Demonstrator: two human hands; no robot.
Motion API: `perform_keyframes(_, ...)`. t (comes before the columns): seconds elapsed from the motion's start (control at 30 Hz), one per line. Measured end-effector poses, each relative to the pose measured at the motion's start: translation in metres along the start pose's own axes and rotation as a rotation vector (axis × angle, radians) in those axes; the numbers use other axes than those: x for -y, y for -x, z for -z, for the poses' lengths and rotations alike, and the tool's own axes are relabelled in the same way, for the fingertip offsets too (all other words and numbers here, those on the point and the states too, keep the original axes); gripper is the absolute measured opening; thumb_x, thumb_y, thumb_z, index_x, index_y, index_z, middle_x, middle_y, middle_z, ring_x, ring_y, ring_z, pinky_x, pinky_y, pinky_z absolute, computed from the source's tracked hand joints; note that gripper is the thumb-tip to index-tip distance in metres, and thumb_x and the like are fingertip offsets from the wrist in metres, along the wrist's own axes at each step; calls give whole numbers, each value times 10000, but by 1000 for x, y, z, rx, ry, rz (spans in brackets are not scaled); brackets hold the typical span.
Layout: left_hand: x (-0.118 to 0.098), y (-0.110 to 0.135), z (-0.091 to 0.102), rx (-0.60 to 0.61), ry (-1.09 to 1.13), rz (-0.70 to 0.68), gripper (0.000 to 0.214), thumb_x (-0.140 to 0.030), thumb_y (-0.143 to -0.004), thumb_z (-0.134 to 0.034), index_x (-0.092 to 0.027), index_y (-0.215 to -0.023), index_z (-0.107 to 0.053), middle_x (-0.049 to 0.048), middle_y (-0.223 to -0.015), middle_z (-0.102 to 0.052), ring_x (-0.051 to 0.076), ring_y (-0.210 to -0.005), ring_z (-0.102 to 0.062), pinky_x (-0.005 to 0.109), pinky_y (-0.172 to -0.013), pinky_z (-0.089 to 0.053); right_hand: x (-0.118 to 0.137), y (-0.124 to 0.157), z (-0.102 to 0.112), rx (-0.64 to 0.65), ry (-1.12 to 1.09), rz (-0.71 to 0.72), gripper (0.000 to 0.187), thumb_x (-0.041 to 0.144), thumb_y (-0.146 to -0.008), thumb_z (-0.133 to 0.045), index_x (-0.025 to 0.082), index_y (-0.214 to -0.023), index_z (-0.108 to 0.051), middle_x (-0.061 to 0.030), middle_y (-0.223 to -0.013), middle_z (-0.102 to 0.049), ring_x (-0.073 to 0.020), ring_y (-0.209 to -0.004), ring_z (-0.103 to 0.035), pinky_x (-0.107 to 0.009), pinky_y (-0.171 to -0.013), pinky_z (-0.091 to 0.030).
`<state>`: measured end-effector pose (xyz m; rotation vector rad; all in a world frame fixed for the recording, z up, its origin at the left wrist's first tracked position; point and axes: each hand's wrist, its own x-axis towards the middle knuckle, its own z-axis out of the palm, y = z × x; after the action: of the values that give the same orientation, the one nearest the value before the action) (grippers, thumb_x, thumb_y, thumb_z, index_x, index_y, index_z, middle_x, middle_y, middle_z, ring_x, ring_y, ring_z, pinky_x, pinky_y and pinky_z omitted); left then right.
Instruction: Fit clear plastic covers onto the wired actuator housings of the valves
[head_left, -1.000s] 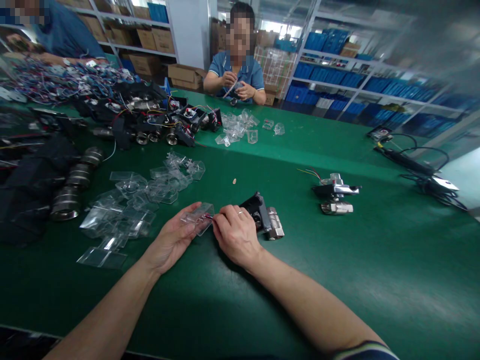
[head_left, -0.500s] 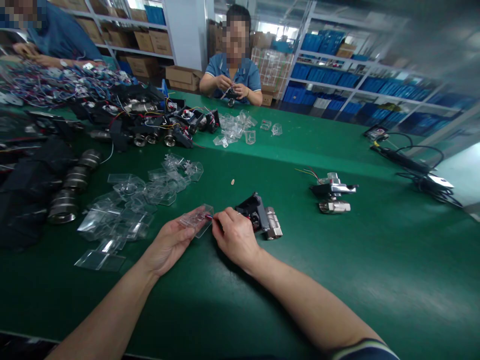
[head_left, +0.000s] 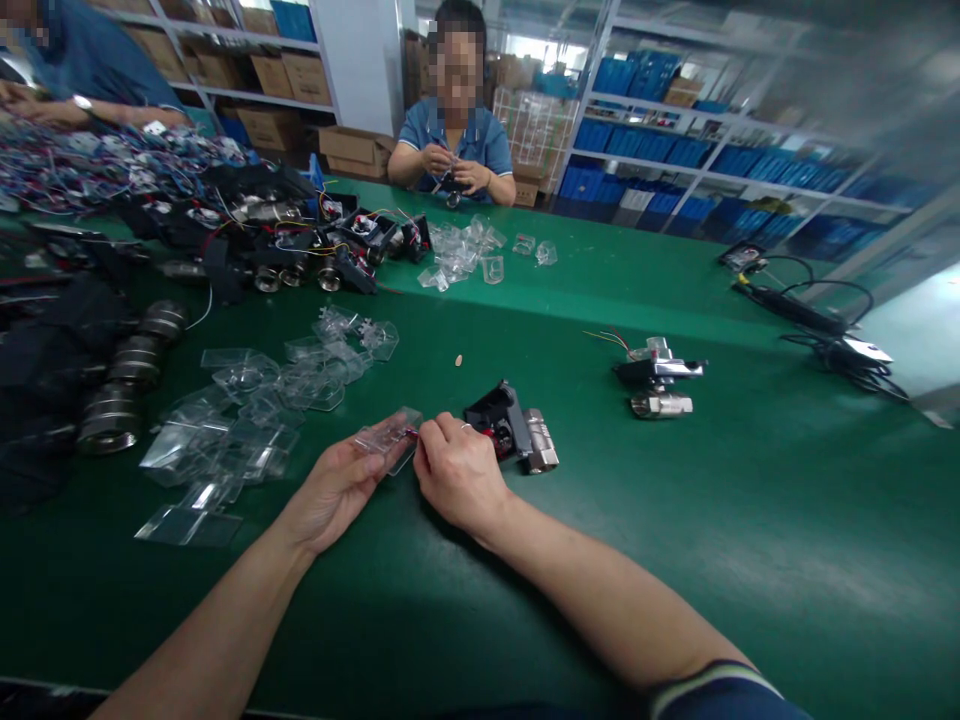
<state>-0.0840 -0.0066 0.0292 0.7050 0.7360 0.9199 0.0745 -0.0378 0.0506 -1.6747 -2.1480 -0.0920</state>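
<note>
My left hand (head_left: 341, 487) holds a clear plastic cover (head_left: 388, 438) just above the green table (head_left: 465, 600). My right hand (head_left: 459, 475) pinches a small red wire end at the cover's right edge. Right behind my right hand lies a black motor housing on a metal valve body (head_left: 511, 430), with its wires leading under my fingers. A heap of more clear plastic covers (head_left: 255, 410) lies to the left of my hands.
A second valve assembly (head_left: 658, 380) lies to the right. Black housings, wires and metal valves (head_left: 247, 240) are piled at the left and back. Two other people work at the far side. Cables and a tool (head_left: 810, 315) lie at the right edge. Shelves stand behind.
The view has shifted slightly. Both hands stay together at the cover, with the right hand's fingers still on the wire end.
</note>
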Motion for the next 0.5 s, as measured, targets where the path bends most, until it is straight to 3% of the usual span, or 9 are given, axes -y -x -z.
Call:
perform_keyframes(0.17,-2,0,-4,-25,14,-21,404,-186,-624,-790,-129,-1015,-706,95,-1137,-683,230,-1129,-587,261,-1016,-428,0,-3,0,4,-231,-135,93,179,-853,-480,157,-833,-568,-47,-811,-602,-154,-709,-577,-247,-612,-437)
perform_keyframes(0.33,-3,-1,-4,-26,37,-22,379,-195,-643,-782,-119,-1005,-704,99,-1123,-687,233,-1137,-580,290,-1050,-401,-6,-3,-5,-86,-536,-207,79,128,-827,-511,166,-854,-575,-9,-786,-609,-112,-685,-578,-211,-640,-458)
perform_keyframes(0.5,-3,-2,-4,-38,40,-39,338,-218,-644,-788,-113,-957,-716,95,-1099,-696,233,-1129,-584,290,-1051,-407,-6,0,-4,-76,-432,-95,154,155,-886,-461,162,-915,-612,-40,-835,-610,-131,-777,-591,-234,-720,-473)
